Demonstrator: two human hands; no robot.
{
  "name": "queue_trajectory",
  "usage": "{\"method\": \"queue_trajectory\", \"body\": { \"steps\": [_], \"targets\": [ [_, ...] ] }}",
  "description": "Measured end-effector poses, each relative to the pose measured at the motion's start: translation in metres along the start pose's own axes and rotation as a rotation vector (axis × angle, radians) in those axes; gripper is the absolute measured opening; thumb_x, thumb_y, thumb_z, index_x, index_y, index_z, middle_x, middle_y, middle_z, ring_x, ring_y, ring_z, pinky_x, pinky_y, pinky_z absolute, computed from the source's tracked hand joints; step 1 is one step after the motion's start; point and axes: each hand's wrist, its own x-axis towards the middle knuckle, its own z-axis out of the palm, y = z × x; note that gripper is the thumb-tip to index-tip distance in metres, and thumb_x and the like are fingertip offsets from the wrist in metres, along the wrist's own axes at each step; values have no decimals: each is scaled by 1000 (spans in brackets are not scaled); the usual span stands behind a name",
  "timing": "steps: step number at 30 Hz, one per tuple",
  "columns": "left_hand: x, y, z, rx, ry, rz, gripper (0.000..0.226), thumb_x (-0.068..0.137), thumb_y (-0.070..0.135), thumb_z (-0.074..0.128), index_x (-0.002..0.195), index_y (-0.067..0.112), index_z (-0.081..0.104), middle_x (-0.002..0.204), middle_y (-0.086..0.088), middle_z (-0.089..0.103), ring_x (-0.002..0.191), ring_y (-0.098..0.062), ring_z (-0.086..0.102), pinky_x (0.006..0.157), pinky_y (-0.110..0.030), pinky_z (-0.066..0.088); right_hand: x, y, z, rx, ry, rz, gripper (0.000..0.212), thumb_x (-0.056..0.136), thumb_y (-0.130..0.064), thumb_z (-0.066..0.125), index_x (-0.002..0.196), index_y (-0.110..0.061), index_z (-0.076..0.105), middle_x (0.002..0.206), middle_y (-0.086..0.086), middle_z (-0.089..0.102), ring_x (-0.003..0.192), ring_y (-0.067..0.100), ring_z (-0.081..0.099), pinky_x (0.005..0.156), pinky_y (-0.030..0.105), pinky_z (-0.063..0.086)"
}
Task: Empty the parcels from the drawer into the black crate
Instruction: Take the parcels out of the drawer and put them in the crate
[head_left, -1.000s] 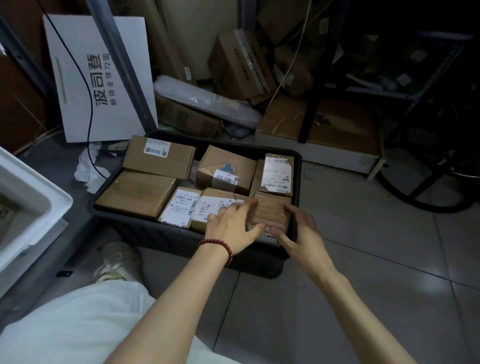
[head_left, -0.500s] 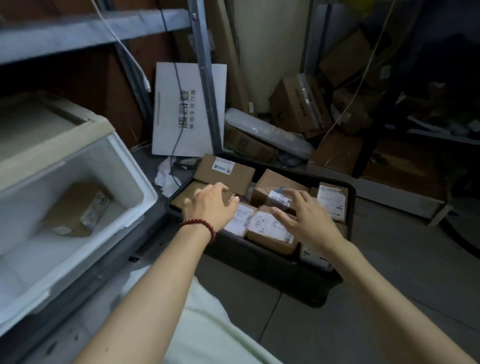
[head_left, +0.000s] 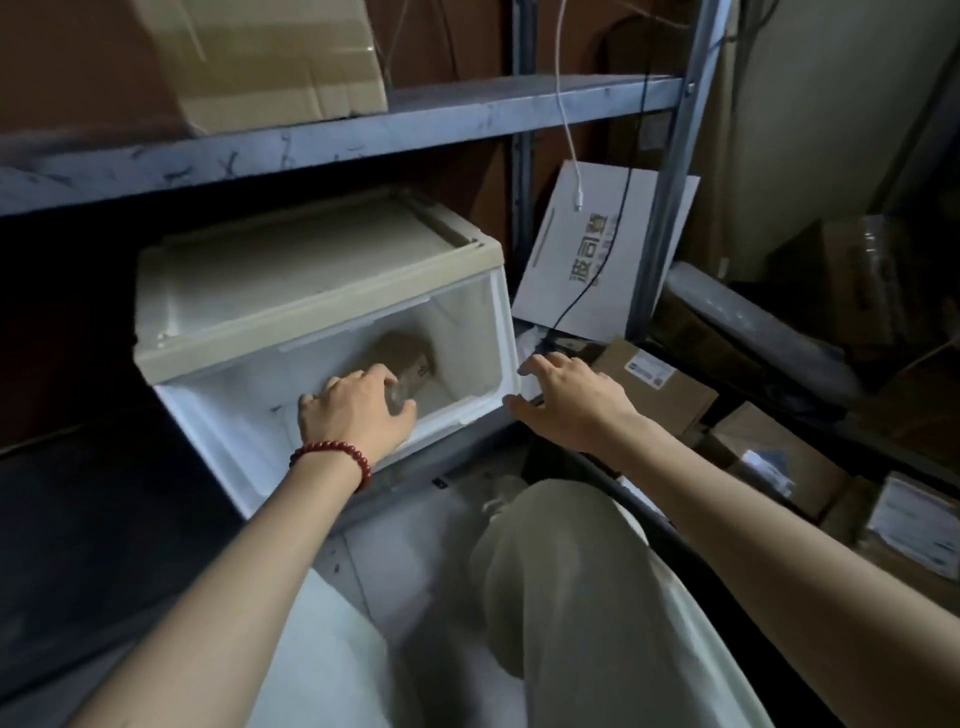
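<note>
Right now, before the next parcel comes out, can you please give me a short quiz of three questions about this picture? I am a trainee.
1. True or false: the right hand is reaching inside the white drawer.
2. How many parcels show in the drawer? A) none B) one C) four
3. Fill in: the red bead bracelet is on the ___ wrist.

Key
1. False. It is outside, near the drawer's right front corner. The left hand is the one inside, at the brown parcel.
2. B
3. left
</note>
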Motion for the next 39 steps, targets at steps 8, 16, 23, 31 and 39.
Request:
{"method": "queue_trajectory", "body": {
  "steps": [8,16,23,31,39],
  "targets": [
    [-8,-69,29,-51,-70,-250,43,90,47,51,128,26,49,129,2,59,120,-24,50,93,-39,38,49,-62,41,5,-56,-43,61,91,-58,48,138,-19,42,138,5,48,129,25,43,92,38,43],
    [37,-79,66,-17,-3,-237,51,90,49,47,134,24,42,131,0,56,121,-24,49,91,-40,38,117,-61,68,-71,-54,-170,65,90,-59,51,142,-22,38,142,2,42,130,23,42,94,37,42],
    [86,-84,119,19,-123,-314,68,87,59,49,140,20,34,140,-6,46,128,-28,42,100,-46,31,161,-54,122,-40,-142,-205,69,89,-57,53,144,-19,33,145,5,36,133,26,37,99,40,40],
    [136,-73,169,-32,-107,-258,73,85,59,52,142,20,30,144,-8,41,130,-31,40,103,-52,32,198,-33,164,3,-139,-167,75,88,-56,56,147,-19,29,148,8,32,133,28,35,100,44,40],
    [165,-92,182,0,-135,-271,63,87,57,51,137,21,37,139,-10,44,124,-34,43,96,-48,35,249,-24,183,34,-209,-178,81,87,-52,62,148,-14,26,149,12,27,133,31,33,105,47,39]
  ]
}}
